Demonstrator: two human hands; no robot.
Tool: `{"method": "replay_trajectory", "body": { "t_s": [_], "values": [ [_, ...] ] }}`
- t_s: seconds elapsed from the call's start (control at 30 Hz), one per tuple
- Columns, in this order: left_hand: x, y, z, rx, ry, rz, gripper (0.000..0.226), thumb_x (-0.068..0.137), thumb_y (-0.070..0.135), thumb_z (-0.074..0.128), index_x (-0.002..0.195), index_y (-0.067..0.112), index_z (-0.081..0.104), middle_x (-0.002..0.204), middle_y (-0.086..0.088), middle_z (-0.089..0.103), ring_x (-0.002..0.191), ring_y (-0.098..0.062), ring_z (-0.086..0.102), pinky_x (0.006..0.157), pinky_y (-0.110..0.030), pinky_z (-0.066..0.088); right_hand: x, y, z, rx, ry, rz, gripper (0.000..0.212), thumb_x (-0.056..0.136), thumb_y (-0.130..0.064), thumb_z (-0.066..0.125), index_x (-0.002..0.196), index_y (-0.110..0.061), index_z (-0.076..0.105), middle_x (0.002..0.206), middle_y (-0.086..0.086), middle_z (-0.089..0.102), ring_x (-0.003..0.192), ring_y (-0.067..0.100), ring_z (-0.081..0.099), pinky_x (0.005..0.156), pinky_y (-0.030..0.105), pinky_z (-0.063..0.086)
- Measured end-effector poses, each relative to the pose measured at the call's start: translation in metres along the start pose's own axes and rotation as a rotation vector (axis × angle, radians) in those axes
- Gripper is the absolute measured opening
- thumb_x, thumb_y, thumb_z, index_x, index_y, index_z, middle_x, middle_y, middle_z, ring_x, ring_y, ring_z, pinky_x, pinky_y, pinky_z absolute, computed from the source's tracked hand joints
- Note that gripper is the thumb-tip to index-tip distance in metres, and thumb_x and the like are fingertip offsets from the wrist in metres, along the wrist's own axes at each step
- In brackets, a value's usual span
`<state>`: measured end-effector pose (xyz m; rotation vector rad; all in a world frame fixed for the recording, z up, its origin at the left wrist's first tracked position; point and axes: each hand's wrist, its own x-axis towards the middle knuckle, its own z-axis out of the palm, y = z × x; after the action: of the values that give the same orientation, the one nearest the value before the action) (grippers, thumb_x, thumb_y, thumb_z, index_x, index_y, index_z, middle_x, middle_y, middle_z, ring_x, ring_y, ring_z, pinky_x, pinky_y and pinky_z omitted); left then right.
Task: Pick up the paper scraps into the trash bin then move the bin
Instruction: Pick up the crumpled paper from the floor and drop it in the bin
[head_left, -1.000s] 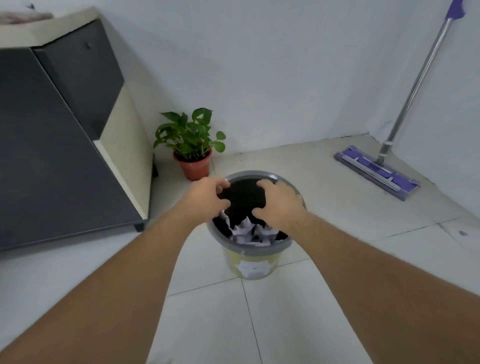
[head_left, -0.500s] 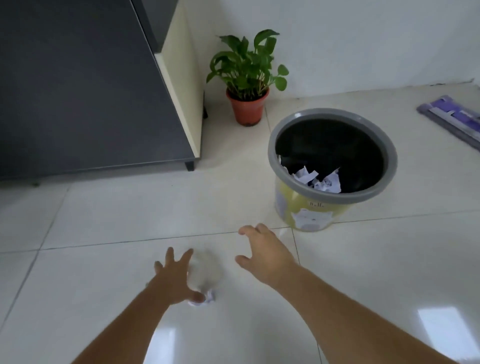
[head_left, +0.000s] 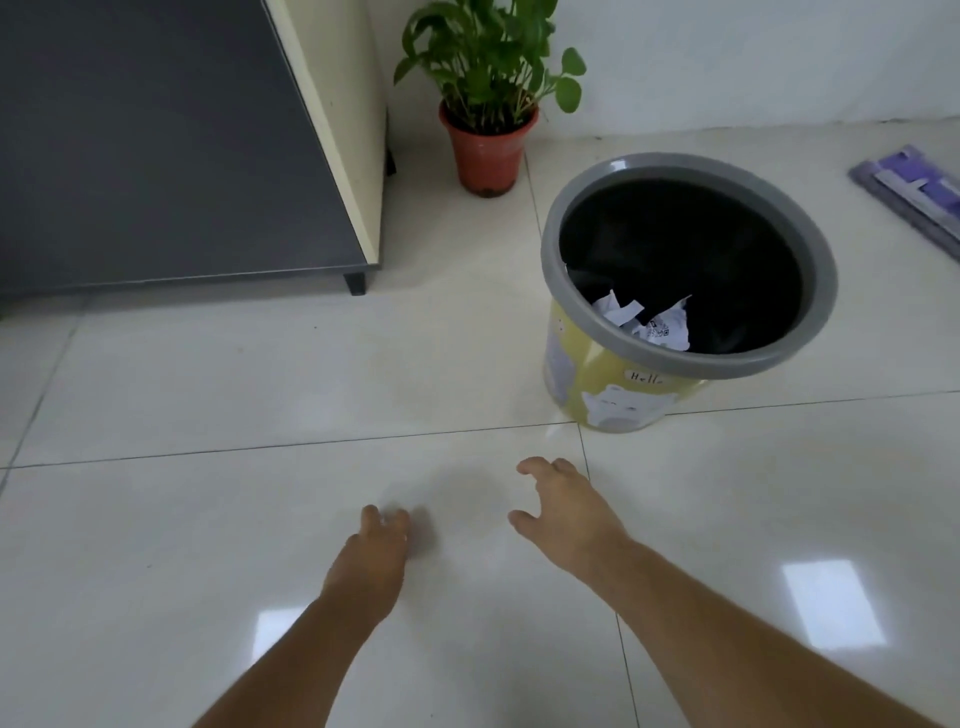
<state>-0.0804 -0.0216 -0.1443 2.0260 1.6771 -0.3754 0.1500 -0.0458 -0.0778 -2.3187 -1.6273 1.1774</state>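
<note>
Glossy cream floor tiles (head_left: 218, 374) filled the view from the head camera, looking down at two bare forearms reaching forward. The left hand (head_left: 371, 564) was low over the floor with its fingers curled under; whether its grip held anything could not be told, as the palm was hidden. The right hand (head_left: 563, 519) hovered beside it, apart, fingers spread and loosely bent, its grip open and holding nothing. Beyond the right hand stood the trash bin (head_left: 613, 395), yellow with a grey rim and a black liner, upright on the floor. Crumpled white paper scraps (head_left: 649, 322) lay inside it against the near wall. Behind were a potted plant (head_left: 488, 104), a dark cabinet (head_left: 156, 140) and a purple mop head (head_left: 914, 192)
</note>
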Motion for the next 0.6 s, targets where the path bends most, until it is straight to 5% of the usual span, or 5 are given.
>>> {"method": "replay_trajectory", "body": {
  "t_s": [0.2, 0.4, 0.6],
  "values": [
    [0.024, 0.019, -0.079, -0.256, 0.246, 0.052, 0.009, 0.093, 0.013, 0.049, 0.101, 0.009, 0.047, 0.095, -0.013, 0.045, 0.073, -0.036, 0.055, 0.072, -0.039, 0.045, -0.007, -0.005, -0.029, 0.058, 0.104, -0.039, 0.047, 0.088, -0.031, 0.059, 0.134, -0.028, 0.049, 0.12, 0.0, 0.056, 0.104, 0.019, 0.061, 0.09, 0.038, 0.052],
    [0.062, 0.085, -0.23, -0.249, 0.51, 0.12, 0.018, 0.095, 0.015, 0.05, 0.111, 0.007, 0.049, 0.112, -0.019, 0.047, 0.08, -0.035, 0.053, 0.075, -0.04, 0.043, -0.019, -0.065, -0.097, 0.21, 0.328, -0.264, 0.037, 0.088, -0.034, 0.056, 0.125, -0.033, 0.052, 0.111, -0.007, 0.059, 0.091, 0.014, 0.063, 0.086, 0.04, 0.055],
    [0.05, 0.205, -0.319, -0.367, 0.616, 0.328, 0.022, 0.091, 0.021, 0.058, 0.107, 0.009, 0.048, 0.105, -0.012, 0.045, 0.083, -0.028, 0.049, 0.071, -0.036, 0.038, -0.038, -0.079, -0.208, 0.329, 0.595, -0.26, 0.031, 0.088, -0.032, 0.062, 0.118, -0.025, 0.058, 0.101, -0.004, 0.065, 0.085, 0.014, 0.064, 0.08, 0.039, 0.058]
  ]
}}
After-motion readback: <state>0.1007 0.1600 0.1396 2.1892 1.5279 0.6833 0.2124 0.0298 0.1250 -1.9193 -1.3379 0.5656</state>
